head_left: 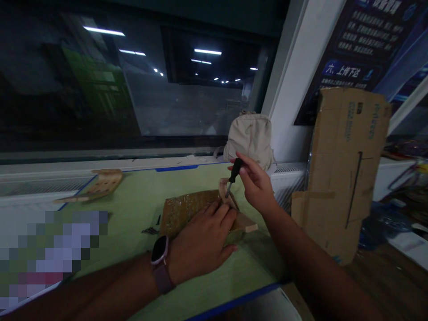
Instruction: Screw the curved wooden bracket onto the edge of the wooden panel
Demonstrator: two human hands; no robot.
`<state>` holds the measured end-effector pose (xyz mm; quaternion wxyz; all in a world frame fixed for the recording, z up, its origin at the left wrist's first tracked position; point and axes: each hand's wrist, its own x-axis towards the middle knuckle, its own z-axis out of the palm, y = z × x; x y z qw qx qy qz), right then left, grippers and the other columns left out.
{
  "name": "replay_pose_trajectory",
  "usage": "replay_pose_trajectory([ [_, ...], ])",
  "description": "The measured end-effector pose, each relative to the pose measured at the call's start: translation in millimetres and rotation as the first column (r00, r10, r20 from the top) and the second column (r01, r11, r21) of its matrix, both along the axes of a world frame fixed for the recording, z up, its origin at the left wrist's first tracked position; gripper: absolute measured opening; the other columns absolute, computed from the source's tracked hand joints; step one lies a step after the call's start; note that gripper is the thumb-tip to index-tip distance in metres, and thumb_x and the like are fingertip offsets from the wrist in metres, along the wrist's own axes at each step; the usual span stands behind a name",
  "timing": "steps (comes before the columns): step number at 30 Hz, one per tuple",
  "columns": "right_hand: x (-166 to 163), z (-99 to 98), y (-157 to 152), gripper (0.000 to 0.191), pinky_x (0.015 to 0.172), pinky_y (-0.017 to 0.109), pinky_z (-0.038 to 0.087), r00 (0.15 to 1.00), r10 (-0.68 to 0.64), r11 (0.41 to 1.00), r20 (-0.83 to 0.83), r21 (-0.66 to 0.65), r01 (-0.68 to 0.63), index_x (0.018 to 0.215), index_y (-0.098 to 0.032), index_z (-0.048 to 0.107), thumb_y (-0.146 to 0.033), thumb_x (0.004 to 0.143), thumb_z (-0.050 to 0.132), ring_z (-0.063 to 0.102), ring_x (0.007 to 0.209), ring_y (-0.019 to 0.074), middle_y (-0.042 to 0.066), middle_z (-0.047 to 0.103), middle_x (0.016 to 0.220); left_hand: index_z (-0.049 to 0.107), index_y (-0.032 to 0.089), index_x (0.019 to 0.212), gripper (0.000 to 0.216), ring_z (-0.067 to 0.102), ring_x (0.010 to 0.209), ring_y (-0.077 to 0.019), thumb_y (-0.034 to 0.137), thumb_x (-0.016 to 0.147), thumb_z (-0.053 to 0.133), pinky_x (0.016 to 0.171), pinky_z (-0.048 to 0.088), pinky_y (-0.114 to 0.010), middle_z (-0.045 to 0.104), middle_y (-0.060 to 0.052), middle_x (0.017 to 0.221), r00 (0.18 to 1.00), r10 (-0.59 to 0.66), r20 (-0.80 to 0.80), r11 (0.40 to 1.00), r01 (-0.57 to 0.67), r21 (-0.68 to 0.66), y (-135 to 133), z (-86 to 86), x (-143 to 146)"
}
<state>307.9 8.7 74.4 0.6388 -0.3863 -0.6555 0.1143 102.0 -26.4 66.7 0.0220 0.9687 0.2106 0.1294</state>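
Observation:
My right hand [257, 183] is closed around the black handle of a screwdriver [236, 169]. Its metal shaft slants down, with the tip at a light wooden piece [247, 222] that has a curled-up end. Over that piece lies my left hand [199, 236], fingers bent and pressing it against a brown, tape-wrapped pad [180, 208]; a watch [160, 250] is on this wrist. My left fingers cover part of the wood, and whether a screw sits under the tip cannot be made out. Several dark screws [150, 230] lie left of the pad.
Another curved wooden piece with holes [109, 183] rests at the far left of the green table [133, 187]. A beige backpack [250, 136] stands behind by the window. Flattened cardboard [346, 178] leans at the right, beside a blue water bottle [384, 225] on the floor.

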Motion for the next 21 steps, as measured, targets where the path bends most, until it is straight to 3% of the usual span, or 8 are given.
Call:
replay_pose_trajectory([
  [3,-4.1,-6.5,2.4,0.044,0.082,0.041,0.064,0.999,0.038,0.999,-0.018,-0.037,-0.038,0.140,-0.033,0.058,-0.051,0.099,0.059,0.070,0.089,0.0199,0.006,0.070,0.113,0.044,0.014,0.145,0.066,0.049,0.139,-0.0385,0.046,0.094,0.071,0.115,0.045,-0.055,0.055,-0.017,0.144,1.000,0.001,0.000,1.000,-0.001,0.001,0.3,-0.6,0.1],
  [7,-1.9,-8.2,3.1,0.037,0.068,0.034,0.060,0.981,-0.189,0.981,0.046,0.051,0.186,0.128,-0.031,0.065,-0.044,0.093,0.068,0.063,0.080,0.0185,0.005,0.069,0.107,0.044,0.013,0.145,0.066,0.049,0.139,-0.0391,0.046,0.095,0.071,0.116,0.044,-0.055,0.053,-0.018,0.146,1.000,0.009,-0.008,1.000,-0.009,0.019,1.3,-2.9,1.1],
  [10,2.1,-1.0,-0.5,0.031,0.067,0.034,0.058,0.948,-0.302,0.950,0.101,0.111,0.291,0.122,-0.029,0.070,-0.045,0.097,0.062,0.063,0.081,0.0198,0.006,0.070,0.103,0.044,0.014,0.145,0.064,0.050,0.138,-0.0380,0.046,0.096,0.069,0.116,0.044,-0.056,0.054,-0.017,0.146,1.000,0.005,0.001,1.000,-0.005,0.025,1.3,-4.8,1.4],
  [12,3.4,4.1,-3.3,0.035,0.075,0.038,0.061,0.951,-0.284,0.955,0.121,0.128,0.269,0.126,-0.029,0.069,-0.048,0.101,0.054,0.067,0.093,0.0230,0.009,0.071,0.107,0.044,0.015,0.145,0.063,0.051,0.137,-0.0379,0.047,0.096,0.068,0.116,0.044,-0.056,0.054,-0.017,0.147,1.000,0.005,0.002,1.000,-0.005,0.030,1.2,-5.8,1.0],
  [15,1.7,6.1,-5.2,0.044,0.091,0.046,0.062,0.985,-0.123,0.990,0.126,0.089,0.112,0.140,-0.030,0.062,-0.051,0.104,0.047,0.070,0.106,0.0252,0.010,0.071,0.121,0.045,0.013,0.144,0.064,0.051,0.137,-0.0383,0.046,0.095,0.070,0.115,0.045,-0.055,0.053,-0.018,0.147,1.000,-0.002,0.004,0.999,0.001,0.040,1.2,-6.1,0.2],
  [18,-2.8,1.1,-3.5,0.045,0.089,0.045,0.064,0.997,0.011,1.000,0.078,0.014,-0.012,0.145,-0.033,0.057,-0.049,0.104,0.047,0.073,0.097,0.0224,0.009,0.072,0.120,0.044,0.012,0.145,0.065,0.050,0.138,-0.0386,0.045,0.095,0.070,0.115,0.045,-0.055,0.053,-0.019,0.147,1.000,-0.004,0.003,0.999,0.004,0.038,1.4,-4.8,-0.1],
  [21,-5.9,-5.3,0.1,0.040,0.082,0.039,0.064,0.997,-0.060,0.998,0.053,0.020,0.059,0.137,-0.033,0.061,-0.043,0.098,0.061,0.069,0.088,0.0194,0.006,0.071,0.111,0.045,0.012,0.144,0.064,0.049,0.138,-0.0385,0.044,0.095,0.070,0.116,0.045,-0.055,0.054,-0.019,0.147,1.000,-0.001,-0.006,0.999,0.001,0.033,1.2,-3.1,-0.2],
])
